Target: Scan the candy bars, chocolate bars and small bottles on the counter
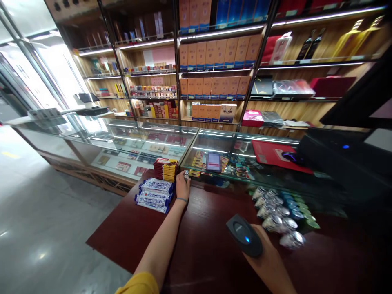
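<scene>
One silver-topped container (186, 174) is gripped by the left hand (183, 189) near the far edge of the tabletop (208, 228). The right hand (267, 250) grasps a scanner (243, 233).

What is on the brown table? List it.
Blue packets, stacked red and yellow packs, containers. The left hand holds a small silver thing, partly covering it. The scanner in the right hand hides the table beneath.

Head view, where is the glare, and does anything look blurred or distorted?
In the head view, daylight washes out the windows at left; the glass counter is streaked with light; the silver-topped cans look smeared; shelf uprights splay toward the top, probably from the tilted wide view.
</scene>
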`<state>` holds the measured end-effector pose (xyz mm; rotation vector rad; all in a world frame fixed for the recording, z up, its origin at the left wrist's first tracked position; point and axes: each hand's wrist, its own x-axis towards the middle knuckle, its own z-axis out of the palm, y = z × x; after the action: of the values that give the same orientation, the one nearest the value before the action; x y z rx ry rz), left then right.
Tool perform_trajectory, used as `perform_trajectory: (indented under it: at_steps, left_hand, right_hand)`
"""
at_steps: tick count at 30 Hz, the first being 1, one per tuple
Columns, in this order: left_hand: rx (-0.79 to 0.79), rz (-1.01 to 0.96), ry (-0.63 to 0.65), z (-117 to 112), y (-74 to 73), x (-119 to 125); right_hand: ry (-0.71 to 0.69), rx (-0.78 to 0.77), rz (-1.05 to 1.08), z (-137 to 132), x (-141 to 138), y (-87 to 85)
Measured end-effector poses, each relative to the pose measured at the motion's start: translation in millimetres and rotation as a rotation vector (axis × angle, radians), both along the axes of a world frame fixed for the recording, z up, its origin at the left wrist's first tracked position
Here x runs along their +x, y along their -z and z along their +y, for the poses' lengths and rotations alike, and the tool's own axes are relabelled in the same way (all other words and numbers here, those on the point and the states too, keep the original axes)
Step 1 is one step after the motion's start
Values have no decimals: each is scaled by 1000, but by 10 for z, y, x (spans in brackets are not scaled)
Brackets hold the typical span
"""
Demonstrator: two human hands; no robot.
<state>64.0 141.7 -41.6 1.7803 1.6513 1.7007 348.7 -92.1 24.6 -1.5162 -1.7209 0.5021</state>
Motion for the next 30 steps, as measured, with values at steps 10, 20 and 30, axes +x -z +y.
perform_trajectory:
  at_steps: [10,20,30]
  left_hand:
    - [-45,20,24,83,17,18]
    - [-18,148,26,-13,-26,50]
    - [200,212,-16,-373,-105,250]
  right_hand:
    - [30,20,-20,-20,-20,-50]
    - [-7,36,-35,-118,20,-183]
    - [48,65,-27,-306,164,-298]
